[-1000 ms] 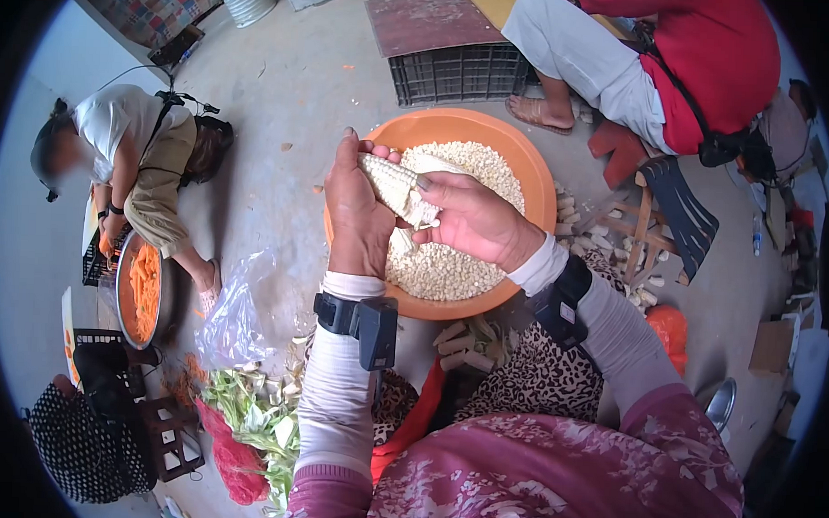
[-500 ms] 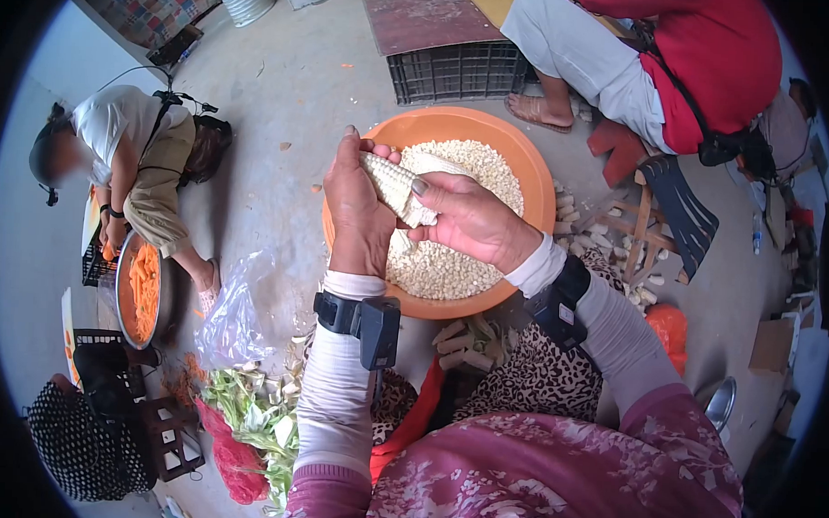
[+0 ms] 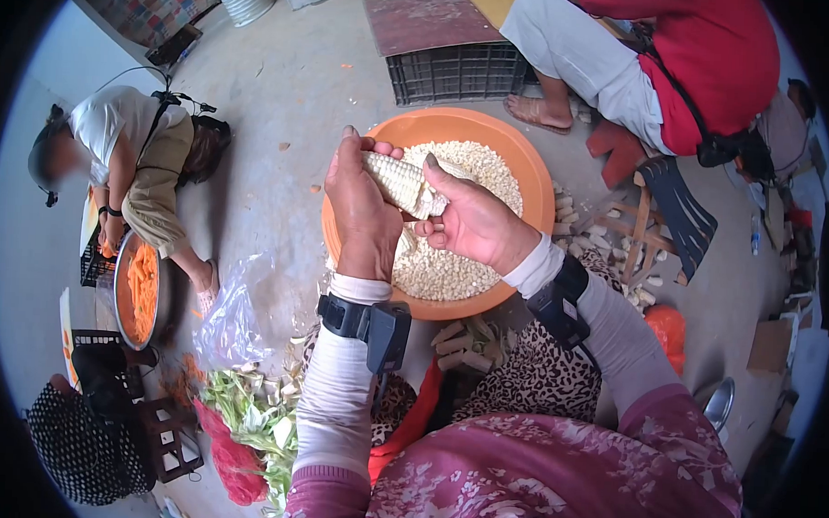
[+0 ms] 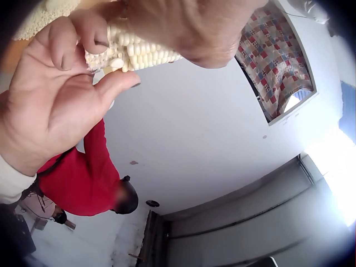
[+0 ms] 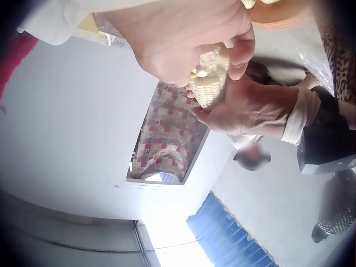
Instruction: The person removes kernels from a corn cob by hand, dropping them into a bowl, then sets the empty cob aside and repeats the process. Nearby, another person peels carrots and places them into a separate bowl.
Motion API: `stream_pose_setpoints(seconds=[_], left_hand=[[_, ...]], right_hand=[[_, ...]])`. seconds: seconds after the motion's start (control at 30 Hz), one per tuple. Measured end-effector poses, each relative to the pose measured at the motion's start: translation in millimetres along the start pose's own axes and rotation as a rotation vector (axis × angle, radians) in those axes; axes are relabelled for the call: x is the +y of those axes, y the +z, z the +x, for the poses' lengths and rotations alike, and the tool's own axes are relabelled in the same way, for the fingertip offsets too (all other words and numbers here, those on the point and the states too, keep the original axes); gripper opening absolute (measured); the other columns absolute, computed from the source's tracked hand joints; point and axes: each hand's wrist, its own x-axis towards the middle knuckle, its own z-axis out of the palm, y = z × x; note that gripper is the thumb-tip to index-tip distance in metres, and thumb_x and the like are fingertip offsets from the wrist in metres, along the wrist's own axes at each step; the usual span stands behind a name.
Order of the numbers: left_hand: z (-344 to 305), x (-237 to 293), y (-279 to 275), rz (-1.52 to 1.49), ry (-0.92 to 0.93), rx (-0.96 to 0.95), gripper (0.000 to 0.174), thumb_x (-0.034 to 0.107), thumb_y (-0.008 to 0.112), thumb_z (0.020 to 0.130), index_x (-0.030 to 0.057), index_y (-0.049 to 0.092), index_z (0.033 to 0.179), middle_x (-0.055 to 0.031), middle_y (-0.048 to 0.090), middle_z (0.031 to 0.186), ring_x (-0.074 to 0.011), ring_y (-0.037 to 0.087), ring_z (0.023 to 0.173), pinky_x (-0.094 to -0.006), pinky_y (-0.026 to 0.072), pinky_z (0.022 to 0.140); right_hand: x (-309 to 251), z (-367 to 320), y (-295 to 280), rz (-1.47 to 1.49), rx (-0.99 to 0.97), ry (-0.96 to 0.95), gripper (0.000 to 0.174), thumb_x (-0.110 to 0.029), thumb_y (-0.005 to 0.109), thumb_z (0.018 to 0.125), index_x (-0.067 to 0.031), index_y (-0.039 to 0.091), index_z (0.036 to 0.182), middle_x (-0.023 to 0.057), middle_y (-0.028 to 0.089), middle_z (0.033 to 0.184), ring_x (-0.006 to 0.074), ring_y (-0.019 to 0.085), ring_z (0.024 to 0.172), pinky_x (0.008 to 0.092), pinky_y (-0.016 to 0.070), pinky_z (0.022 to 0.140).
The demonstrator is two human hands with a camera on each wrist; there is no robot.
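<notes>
My left hand (image 3: 360,207) grips a pale corn cob (image 3: 397,181) above the orange basin (image 3: 539,186). At the cob's near end, my right hand (image 3: 485,223) curls its fingers about the tip, its thumb raised along the upper side in the head view. In the left wrist view the right thumb touches loose kernels (image 4: 115,64) beside a stripped patch. Bare core shows at the same end of the cob (image 5: 209,92) in the right wrist view. Shelled kernels (image 3: 446,277) fill much of the basin, with more cob partly hidden behind my hands.
Stripped cobs (image 3: 466,345) and green husks (image 3: 263,418) lie on the floor near my legs. A clear plastic bag (image 3: 234,317) is left of the basin. One person sits by a bowl of orange strips (image 3: 142,291); another, in red (image 3: 713,68), sits at upper right, near a black crate (image 3: 457,76).
My right thumb has lifted and moved from the cob's side toward its upper right. The cob's near end has shifted slightly right, showing more of it. The left hand keeps its grip.
</notes>
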Motion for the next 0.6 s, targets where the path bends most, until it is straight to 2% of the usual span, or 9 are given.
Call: stream_pose_setpoints(seconds=[0.1,0.17,0.23,0.3,0.5,0.6], left_hand=[[0,2,1,-0.069,0.007,-0.033,0.024,0.025,0.051,0.089,0.0022,0.049,0.083,-0.0081,0.054,0.07,-0.0182,0.055,0.068,-0.0308,0.048,0.064],[3,1,-4,-0.137,-0.034,-0.135,0.022,0.027,0.054,0.087,0.0055,0.052,0.084,-0.0073,0.057,0.074,-0.0203,0.057,0.072,-0.0334,0.049,0.07],[1,3,-2,-0.176,-0.067,-0.12,0.021,0.026,0.055,0.087,0.0057,0.052,0.084,-0.0073,0.057,0.073,-0.0205,0.058,0.072,-0.0333,0.0489,0.07],[1,3,-2,-0.215,-0.101,-0.106,0.02,0.026,0.056,0.086,0.0059,0.052,0.084,-0.0072,0.057,0.073,-0.0207,0.058,0.072,-0.0333,0.0488,0.071],[7,0,-8,-0.227,-0.132,-0.115,0.022,0.027,0.053,0.087,0.0053,0.052,0.088,-0.0061,0.056,0.07,-0.0194,0.057,0.071,-0.0319,0.0484,0.069],[9,-1,-10,-0.227,-0.144,-0.089,0.021,0.027,0.053,0.087,0.0055,0.052,0.087,-0.0055,0.055,0.069,-0.0189,0.056,0.07,-0.0318,0.0481,0.068]], right_hand=[[0,-2,4,-0.007,-0.013,-0.07,0.026,-0.037,0.052,0.091,-0.0136,0.053,0.103,-0.0007,0.054,0.083,0.0116,0.047,0.063,0.0203,0.0367,0.051],[1,-3,4,-0.031,-0.034,-0.088,0.026,-0.035,0.053,0.091,-0.0113,0.053,0.102,-0.0002,0.053,0.083,0.0114,0.047,0.064,0.0202,0.0368,0.051],[0,-3,0,-0.054,-0.054,-0.106,0.025,-0.032,0.053,0.091,-0.0089,0.052,0.101,0.0003,0.052,0.083,0.0111,0.047,0.064,0.0201,0.0369,0.051],[-1,-2,-5,-0.127,-0.125,-0.108,0.032,-0.026,0.051,0.093,-0.0077,0.044,0.119,0.0015,0.051,0.095,0.0115,0.049,0.072,0.0198,0.0407,0.055],[0,-5,-2,-0.243,-0.071,-0.148,0.034,-0.022,0.051,0.093,-0.0037,0.043,0.12,0.0026,0.051,0.094,0.0109,0.05,0.073,0.0183,0.0421,0.056],[1,-4,-3,-0.221,-0.069,-0.117,0.034,-0.023,0.051,0.093,-0.0049,0.042,0.12,0.0028,0.051,0.095,0.0117,0.051,0.074,0.0197,0.0425,0.056]])
